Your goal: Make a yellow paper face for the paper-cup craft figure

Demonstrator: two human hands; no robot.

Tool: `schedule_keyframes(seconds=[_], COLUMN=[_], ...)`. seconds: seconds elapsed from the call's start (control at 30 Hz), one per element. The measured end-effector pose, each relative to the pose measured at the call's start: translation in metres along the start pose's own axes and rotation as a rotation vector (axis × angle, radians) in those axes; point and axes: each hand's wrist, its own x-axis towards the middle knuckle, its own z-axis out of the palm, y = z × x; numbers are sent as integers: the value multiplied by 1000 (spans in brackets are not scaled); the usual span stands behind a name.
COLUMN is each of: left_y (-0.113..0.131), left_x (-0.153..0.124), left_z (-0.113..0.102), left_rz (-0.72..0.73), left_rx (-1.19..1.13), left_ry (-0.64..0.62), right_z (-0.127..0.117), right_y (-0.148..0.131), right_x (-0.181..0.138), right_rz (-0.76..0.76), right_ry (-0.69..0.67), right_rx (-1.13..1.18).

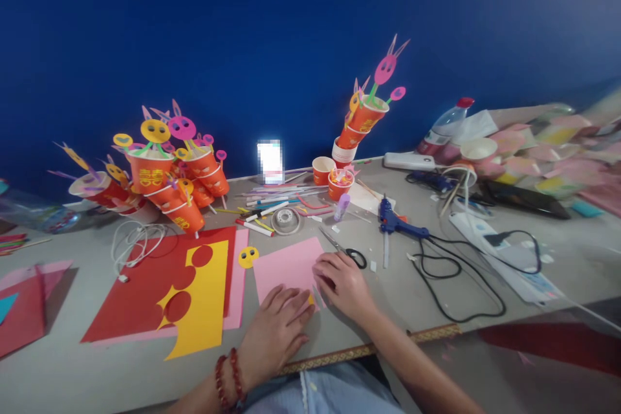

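Observation:
My left hand, with red beaded bracelets at the wrist, lies palm down over the lower part of a pink paper sheet, fingers stretched. A small yellow piece peeks out at its fingertips. At the sheet's right edge my right hand has bent fingers drawn together; whatever is between them is hidden. Black-handled scissors lie just beyond it. A round yellow paper face with two dark eyes touches the sheet's upper left side.
Yellow paper with cut-out circles overlaps red paper on the left. Red cups with paper figures stand behind. Tape and a purple glue stick lie mid-table. A blue glue gun and power strip trail cords at right.

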Motion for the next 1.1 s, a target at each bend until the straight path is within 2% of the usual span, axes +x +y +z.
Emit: schedule_keyframes(seconds=[1.1], left_y=[1], left_x=[1], left_z=[4], left_rz=[-2], left_rx=[16], left_ry=[39], right_z=[0], right_y=[1], right_x=[-1], right_rz=[0], right_ry=[-4], right_rx=[7])
